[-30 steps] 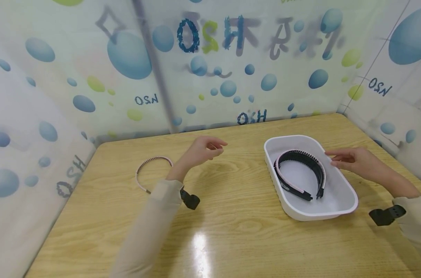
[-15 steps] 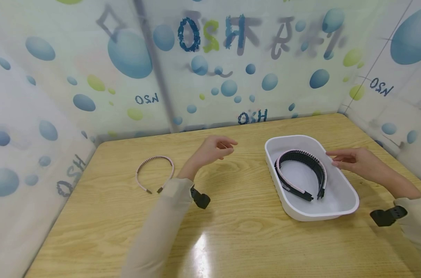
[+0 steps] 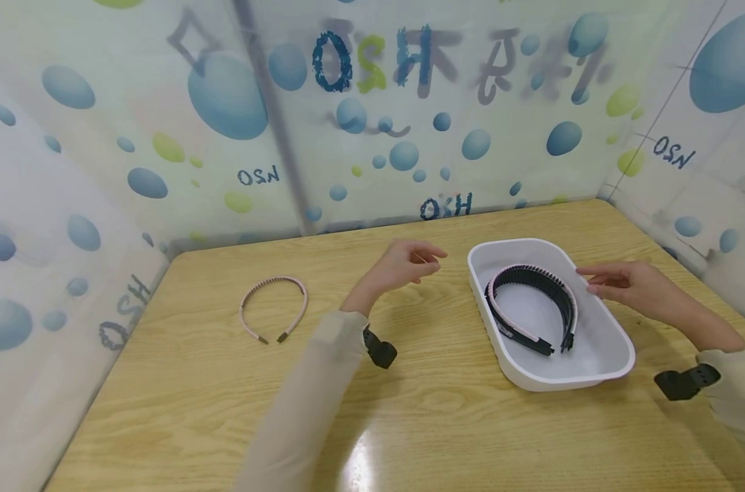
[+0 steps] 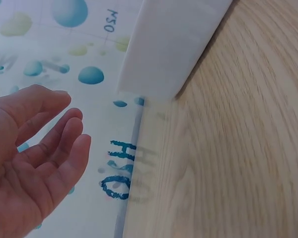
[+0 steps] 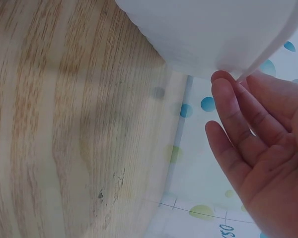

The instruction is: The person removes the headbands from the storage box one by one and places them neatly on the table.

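Note:
My left hand point(image 3: 406, 263) is in the air over the table, left of a white plastic basin point(image 3: 520, 379). Its fingers are loosely bent with nothing between them, as the left wrist view also shows the hand point(image 4: 35, 153). At the basin's right side my right hand point(image 3: 637, 290) pinches the rim; in the right wrist view the hand point(image 5: 268, 148) has its thumb and fingers on either side of that rim. Inside the basin lie several headbands, a pink one point(image 3: 494, 301) and black toothed ones point(image 3: 551, 290), nested together. Another pink headband point(image 3: 245, 307) lies on the table at the left.
The wooden table point(image 3: 409, 410) meets a patterned curtain point(image 3: 372, 150) with bubbles and lettering at the back and sides. Each wrist wears a black camera mount, such as the left mount point(image 3: 380, 348).
My left hand has moved right, away from the pink headband on the table and closer to the basin, uncovering that headband. My right hand and the basin have stayed put.

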